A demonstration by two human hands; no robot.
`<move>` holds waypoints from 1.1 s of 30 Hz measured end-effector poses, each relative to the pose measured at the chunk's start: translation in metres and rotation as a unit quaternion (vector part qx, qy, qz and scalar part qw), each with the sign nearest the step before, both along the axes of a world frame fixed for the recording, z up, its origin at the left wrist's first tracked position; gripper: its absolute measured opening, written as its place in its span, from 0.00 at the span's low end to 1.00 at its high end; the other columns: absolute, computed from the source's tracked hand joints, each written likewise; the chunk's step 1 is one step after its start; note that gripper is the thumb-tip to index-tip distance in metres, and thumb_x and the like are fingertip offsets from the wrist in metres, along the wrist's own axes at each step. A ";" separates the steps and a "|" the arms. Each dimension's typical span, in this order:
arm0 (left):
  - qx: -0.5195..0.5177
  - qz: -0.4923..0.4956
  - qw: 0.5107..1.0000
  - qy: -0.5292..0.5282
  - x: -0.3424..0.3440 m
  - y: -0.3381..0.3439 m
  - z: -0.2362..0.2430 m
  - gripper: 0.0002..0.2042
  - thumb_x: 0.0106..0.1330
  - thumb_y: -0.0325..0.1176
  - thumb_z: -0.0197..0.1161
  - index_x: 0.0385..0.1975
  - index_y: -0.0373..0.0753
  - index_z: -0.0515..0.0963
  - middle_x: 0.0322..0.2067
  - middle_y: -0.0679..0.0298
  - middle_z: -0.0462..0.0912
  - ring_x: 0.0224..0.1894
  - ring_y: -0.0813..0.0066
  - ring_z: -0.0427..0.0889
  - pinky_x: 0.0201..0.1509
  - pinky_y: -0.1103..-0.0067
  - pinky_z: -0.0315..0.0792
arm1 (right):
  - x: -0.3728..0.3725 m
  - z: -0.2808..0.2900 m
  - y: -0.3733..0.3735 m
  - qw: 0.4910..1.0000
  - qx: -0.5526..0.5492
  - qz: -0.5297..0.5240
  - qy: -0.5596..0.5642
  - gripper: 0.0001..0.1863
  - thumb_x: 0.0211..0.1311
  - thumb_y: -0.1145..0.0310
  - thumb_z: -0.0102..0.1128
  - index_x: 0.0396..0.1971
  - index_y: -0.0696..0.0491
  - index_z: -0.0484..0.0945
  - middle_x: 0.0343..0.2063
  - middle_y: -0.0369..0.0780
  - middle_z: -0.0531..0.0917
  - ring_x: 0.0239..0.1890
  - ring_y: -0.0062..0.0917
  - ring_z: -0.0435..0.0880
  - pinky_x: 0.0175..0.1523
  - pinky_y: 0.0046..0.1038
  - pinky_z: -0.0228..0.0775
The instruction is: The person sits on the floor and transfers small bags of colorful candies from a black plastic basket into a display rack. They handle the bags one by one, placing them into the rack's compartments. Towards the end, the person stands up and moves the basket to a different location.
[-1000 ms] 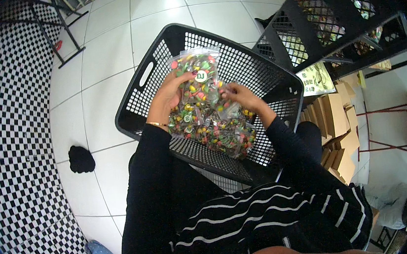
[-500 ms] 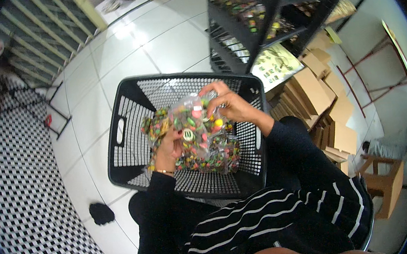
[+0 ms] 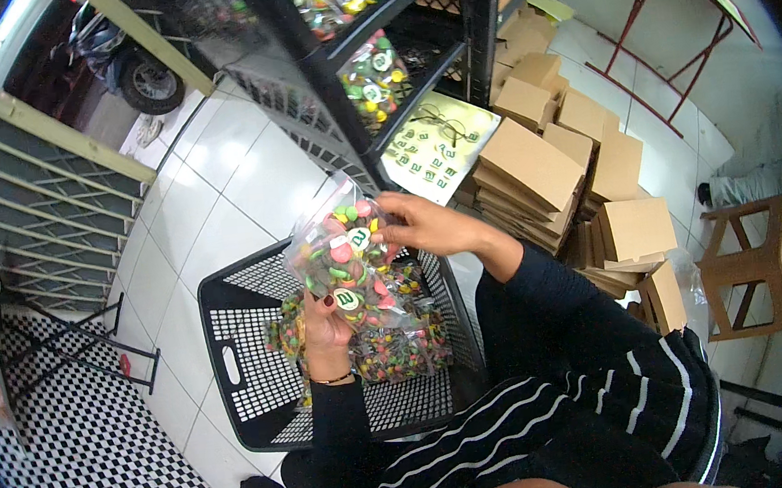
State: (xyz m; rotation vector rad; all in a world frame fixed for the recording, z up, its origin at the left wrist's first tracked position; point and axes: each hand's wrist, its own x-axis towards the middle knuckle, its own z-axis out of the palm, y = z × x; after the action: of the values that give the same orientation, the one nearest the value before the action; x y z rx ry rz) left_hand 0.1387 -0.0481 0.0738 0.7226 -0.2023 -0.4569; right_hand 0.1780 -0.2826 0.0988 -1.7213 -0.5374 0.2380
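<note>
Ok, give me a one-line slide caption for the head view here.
Both hands, left hand and right hand, lift a clear bag of colourful sweets above a black plastic basket beside stocked shelves.

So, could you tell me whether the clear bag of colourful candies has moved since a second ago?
Yes: the clear bag of colourful candies has risen from the black basket toward the shelves.

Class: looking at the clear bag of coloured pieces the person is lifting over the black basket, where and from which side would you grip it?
Grip the clear bag probably at two opposite edges, as shown: the left hand supports its lower end from below and the right hand pinches its top edge from the right. It is soft and full, so one grip would likely let it sag.
</note>
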 end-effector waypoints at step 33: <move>0.155 0.045 0.986 0.032 -0.010 -0.151 0.031 0.34 0.54 0.33 0.61 0.60 0.30 0.55 0.50 0.44 0.72 0.42 0.52 0.81 0.32 0.66 0.83 | 0.177 0.006 -0.111 0.907 -0.203 -0.287 -0.233 0.40 0.62 0.54 0.51 0.64 0.64 0.47 0.50 0.54 0.71 0.53 0.43 0.70 0.57 0.39 0.60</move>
State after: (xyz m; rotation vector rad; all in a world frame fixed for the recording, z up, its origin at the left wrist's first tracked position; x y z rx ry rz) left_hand 0.1283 -0.1995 0.1051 1.0159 -0.0372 -0.4300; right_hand 0.3546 -0.3940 0.1050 -2.2784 -0.3045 -0.5335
